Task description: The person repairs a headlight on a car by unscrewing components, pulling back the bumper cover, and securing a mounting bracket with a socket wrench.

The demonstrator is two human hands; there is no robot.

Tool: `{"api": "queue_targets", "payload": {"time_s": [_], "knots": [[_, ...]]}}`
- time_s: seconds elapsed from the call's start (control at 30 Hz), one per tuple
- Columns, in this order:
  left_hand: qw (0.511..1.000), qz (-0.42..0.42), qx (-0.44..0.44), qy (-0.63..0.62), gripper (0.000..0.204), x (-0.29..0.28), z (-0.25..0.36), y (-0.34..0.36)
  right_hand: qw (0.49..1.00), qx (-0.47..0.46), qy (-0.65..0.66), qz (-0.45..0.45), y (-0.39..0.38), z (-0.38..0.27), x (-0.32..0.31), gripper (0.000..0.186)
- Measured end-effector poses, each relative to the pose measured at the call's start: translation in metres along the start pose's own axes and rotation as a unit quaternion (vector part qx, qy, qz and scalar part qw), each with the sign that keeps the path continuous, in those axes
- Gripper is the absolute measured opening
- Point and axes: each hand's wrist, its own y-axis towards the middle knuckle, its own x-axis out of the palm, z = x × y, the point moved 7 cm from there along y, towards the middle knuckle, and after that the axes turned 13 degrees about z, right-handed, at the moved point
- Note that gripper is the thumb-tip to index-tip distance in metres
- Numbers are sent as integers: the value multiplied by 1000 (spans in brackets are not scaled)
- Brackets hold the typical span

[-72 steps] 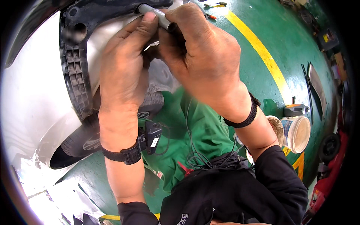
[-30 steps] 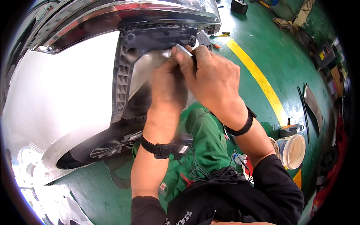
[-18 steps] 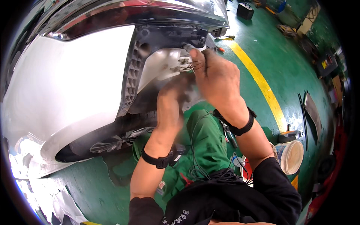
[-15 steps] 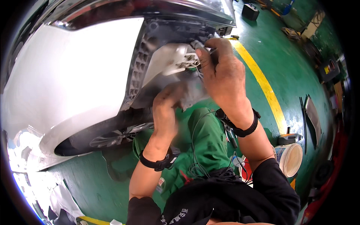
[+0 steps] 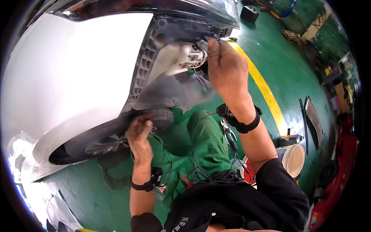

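The front corner of a white car fills the upper left, its white fender (image 5: 81, 65) ending at an exposed cavity. Inside sits a translucent white plastic tank (image 5: 170, 58) with a white fitting and thin hoses on its side. My right hand (image 5: 230, 65) is beside that fitting, below the headlamp, thumb and fingers closed; a small grey part shows at the fingertips, its kind hidden. In front of the tyre (image 5: 160, 116) hovers my left hand (image 5: 140, 131), fingers loosely bent and thumb apart, with nothing visible in it. A grey plastic liner (image 5: 158, 92) hangs below the tank.
Pliers (image 5: 228, 133) lie beside my green-trousered knee. To the right stand a white bucket (image 5: 295, 160) and a red container (image 5: 247, 170). A yellow line (image 5: 266, 89) crosses the green floor. A black box (image 5: 249, 14) stands at the back; thin cables hang over my lap.
My left hand has drawn back from below the tank, down and left to the tyre. My right hand stays near the fitting, its wrist turned a little.
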Motion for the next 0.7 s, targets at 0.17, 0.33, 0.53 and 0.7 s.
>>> {"api": "queue_targets", "payload": {"time_s": [0.17,0.33,0.53,0.7], "knots": [[992,-5,105,69,26,-26,22,19,995,-80,56,-7,-9,-10,-9,27],[845,73,430,309,23,-36,66,22,996,-18,-20,-90,-5,0,0,30],[729,152,508,433,23,-48,84,45,960,195,131,-156,-8,16,9,36],[707,145,523,454,17,-45,77,57,994,-99,8,41,-4,-14,-12,28]]}}
